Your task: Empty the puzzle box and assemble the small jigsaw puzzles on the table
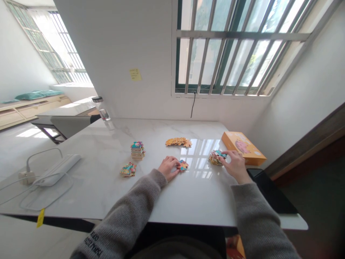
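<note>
On the white table, my left hand (169, 168) is curled with its thumb and fingertips closed at the left edge of a small pile of jigsaw puzzle pieces (184, 166). To the right, my right hand (236, 166) pinches a teal puzzle piece (222, 154) at the top of a heaped pile of puzzle pieces (215, 158). A tall stack of pieces (137, 151) stands left of my left hand, with a lower pile (128, 169) in front of it. Orange pieces (178, 142) lie overlapped in a row farther back.
An orange box (244, 146) sits at the right, behind a dark flat object (272, 192). A white power strip (58, 169) with looping cables lies at the left. A clear bottle (102, 109) stands at the back left edge. The wall and barred window rise behind the table.
</note>
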Tool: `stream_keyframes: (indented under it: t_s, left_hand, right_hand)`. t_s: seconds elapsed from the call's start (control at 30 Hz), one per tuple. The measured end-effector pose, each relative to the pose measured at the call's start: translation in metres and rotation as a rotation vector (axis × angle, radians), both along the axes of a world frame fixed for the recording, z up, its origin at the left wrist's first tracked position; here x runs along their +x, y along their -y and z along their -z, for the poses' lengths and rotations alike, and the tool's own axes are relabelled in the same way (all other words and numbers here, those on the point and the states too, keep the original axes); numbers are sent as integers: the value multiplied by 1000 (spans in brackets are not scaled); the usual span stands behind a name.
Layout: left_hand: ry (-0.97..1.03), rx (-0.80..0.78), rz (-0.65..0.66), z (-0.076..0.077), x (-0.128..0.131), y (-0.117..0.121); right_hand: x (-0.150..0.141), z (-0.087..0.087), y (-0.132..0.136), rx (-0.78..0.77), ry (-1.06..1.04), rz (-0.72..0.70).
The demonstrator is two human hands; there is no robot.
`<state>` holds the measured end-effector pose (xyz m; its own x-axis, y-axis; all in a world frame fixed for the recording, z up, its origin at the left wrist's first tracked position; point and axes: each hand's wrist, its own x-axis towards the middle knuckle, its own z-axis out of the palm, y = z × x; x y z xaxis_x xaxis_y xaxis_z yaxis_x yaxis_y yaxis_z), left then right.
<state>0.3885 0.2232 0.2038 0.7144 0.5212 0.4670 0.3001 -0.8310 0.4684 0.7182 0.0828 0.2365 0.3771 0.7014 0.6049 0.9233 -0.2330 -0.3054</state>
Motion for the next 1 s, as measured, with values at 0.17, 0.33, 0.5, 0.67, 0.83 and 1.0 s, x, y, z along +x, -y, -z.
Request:
stream_keyframes:
  t_s: [0.17, 0.33, 0.5, 0.67, 0.83, 1.0]
  left_hand:
    - [101, 38, 19, -6, 0, 3]
    - [223, 81, 85, -16, 1, 11]
    - [303, 72, 113, -26, 0, 21]
    - [336, 71, 139, -29, 0, 24]
    - [314, 74, 146, -26, 0, 21]
    - [226, 101, 68, -16, -2, 13]
  right_hand:
    - [-6, -5, 1, -22, -12, 12]
    - [-58, -12, -5, 135, -33, -255]
    - [-122, -10, -12, -45, -102, -774]
    - [-129, -5, -14, 14, -131, -811]
    - [-126, -4, -13, 54, -139, -791]
    - [-110, -7, -13, 91, -93, -614]
